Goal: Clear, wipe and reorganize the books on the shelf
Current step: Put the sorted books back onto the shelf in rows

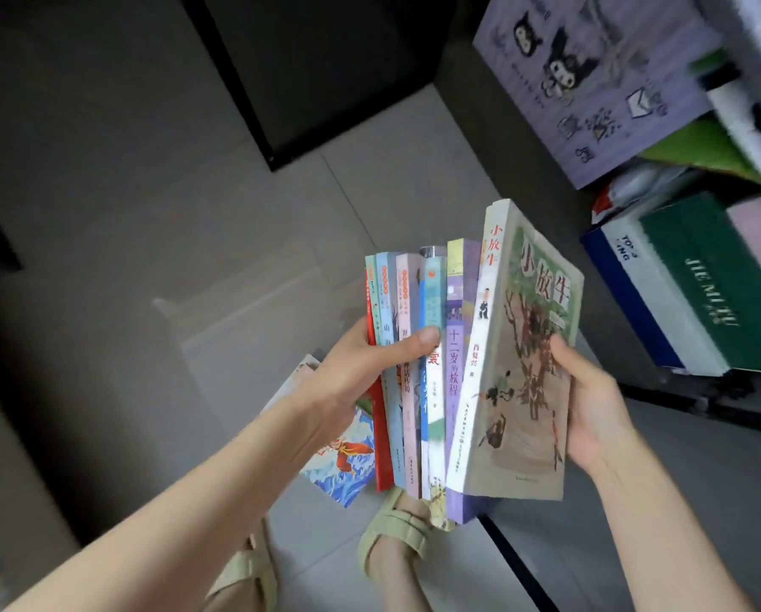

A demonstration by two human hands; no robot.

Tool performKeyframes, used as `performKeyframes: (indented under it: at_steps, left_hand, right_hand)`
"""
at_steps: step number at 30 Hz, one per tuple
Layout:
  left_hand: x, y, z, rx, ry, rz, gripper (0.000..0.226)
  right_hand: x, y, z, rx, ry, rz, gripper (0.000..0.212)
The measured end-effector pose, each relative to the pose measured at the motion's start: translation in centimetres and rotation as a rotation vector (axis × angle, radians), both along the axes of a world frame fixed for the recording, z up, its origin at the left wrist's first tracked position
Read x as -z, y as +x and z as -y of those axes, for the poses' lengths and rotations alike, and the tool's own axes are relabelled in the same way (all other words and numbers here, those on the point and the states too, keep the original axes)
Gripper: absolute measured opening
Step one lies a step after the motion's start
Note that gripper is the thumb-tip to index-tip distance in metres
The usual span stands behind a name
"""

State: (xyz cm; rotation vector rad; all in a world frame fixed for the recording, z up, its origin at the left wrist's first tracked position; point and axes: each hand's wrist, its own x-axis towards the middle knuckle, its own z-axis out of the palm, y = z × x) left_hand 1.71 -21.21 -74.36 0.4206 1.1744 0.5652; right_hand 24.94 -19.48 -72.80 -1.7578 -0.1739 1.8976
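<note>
I hold a stack of several thin paperback books point(453, 377) upright in front of me, spines facing me, above the tiled floor. My left hand point(361, 368) grips the stack from the left, thumb across the spines. My right hand point(590, 404) presses against the cover of the rightmost book point(528, 360), a beige one with a tree drawing. The dark shelf point(678, 390) stands to the right, with a green book point(723, 280) and a blue-and-white book point(643, 298) lying on it.
A book with a colourful cover point(339, 461) lies on the floor under my left forearm. A lilac box with cartoon figures point(590, 86) sits on the upper shelf level. A black panel point(308, 68) stands ahead. My sandalled feet point(396, 536) are below the stack.
</note>
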Motion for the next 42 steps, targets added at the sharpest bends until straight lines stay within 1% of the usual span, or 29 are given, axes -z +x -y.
performKeyframes:
  at_steps: [2,3,4,7,10,12,14,16,18,19,21,22,24,28,30,34,35,36,38,39,40,41,42]
  left_hand:
    - [-5.6,-1.1,0.5,-0.021,0.013,0.000,0.054]
    - [-9.4,-1.7,0.3,-0.020,0.040,0.005,0.053]
    - [-11.4,-2.2,0.5,-0.028,0.051,0.010,0.053]
    - [-22.5,-3.9,-0.4,-0.049,0.123,0.022,0.055]
    - [-32.5,-4.7,-2.0,-0.047,0.217,0.022,0.048]
    - [-39.7,-5.4,-3.4,-0.022,0.310,0.026,0.048]
    - [-47.5,-6.0,-4.7,0.044,0.423,0.032,0.059]
    - [-53.6,-6.0,-5.9,0.109,0.529,0.040,0.081]
    - [-58.7,-5.8,-7.1,0.158,0.612,0.040,0.098]
    - [-61.0,-5.5,-7.5,0.170,0.652,0.036,0.103]
    - [-66.5,-4.3,-8.6,0.223,0.753,0.035,0.105]
    - [-68.2,-3.9,-8.7,0.223,0.784,0.043,0.104]
    - [-73.2,-2.1,-10.1,0.261,0.909,0.051,0.102]
    - [-80.3,2.4,-12.4,0.241,1.070,0.078,0.103]
    - [-83.2,5.3,-13.6,0.231,1.114,0.085,0.107]
    - [-86.3,10.7,-16.1,0.195,1.150,0.105,0.110]
    - [-86.9,12.2,-17.0,0.181,1.170,0.114,0.108]
    - [-87.0,13.1,-17.3,0.175,1.192,0.108,0.100]
    - [-87.6,15.4,-18.5,0.192,1.251,0.092,0.078]
    - [-87.7,16.3,-18.9,0.215,1.263,0.074,0.070]
    - [-87.9,17.3,-19.5,0.242,1.279,0.059,0.064]
    - [-88.0,18.0,-20.1,0.267,1.297,0.050,0.062]
    - [-88.2,18.8,-20.8,0.294,1.323,0.048,0.061]
  right_hand:
    - [-6.0,-1.4,0.0,-0.016,0.024,-0.010,0.034]
    - [-10.4,-2.0,-0.4,-0.023,0.056,-0.009,0.036]
    - [-12.7,-2.6,-0.5,-0.039,0.073,-0.004,0.036]
    - [-25.0,-4.4,-1.1,-0.001,0.186,0.016,0.033]
    - [-35.7,-5.9,-1.6,0.057,0.292,0.042,0.041]
    - [-43.4,-6.8,-2.0,0.076,0.358,0.053,0.039]
    - [-51.5,-7.5,-1.5,0.104,0.453,0.101,0.043]
    - [-57.5,-8.0,-0.9,0.139,0.517,0.134,0.046]
    - [-62.3,-7.9,-0.4,0.184,0.594,0.133,0.045]
    - [-64.5,-7.9,-0.1,0.202,0.621,0.128,0.042]
    - [-69.4,-6.9,0.4,0.251,0.715,0.136,0.039]
    - [-70.6,-6.7,0.5,0.270,0.738,0.137,0.039]
    - [-75.0,-5.0,0.0,0.312,0.834,0.144,0.039]
    - [-81.2,-1.1,-1.7,0.348,0.968,0.160,0.043]
    - [-83.6,1.9,-2.8,0.353,1.051,0.170,0.043]
    - [-86.1,7.1,-5.2,0.383,1.151,0.154,0.038]
    - [-86.5,8.5,-6.0,0.387,1.180,0.153,0.040]
    - [-86.4,9.4,-6.4,0.396,1.195,0.153,0.042]
    - [-86.6,11.7,-7.6,0.401,1.242,0.154,0.042]
    - [-86.4,12.7,-8.1,0.407,1.262,0.159,0.040]
    - [-86.1,13.8,-8.7,0.413,1.279,0.157,0.039]
    - [-85.6,14.6,-9.3,0.423,1.302,0.153,0.043]
    - [-85.2,15.5,-10.0,0.433,1.332,0.138,0.051]
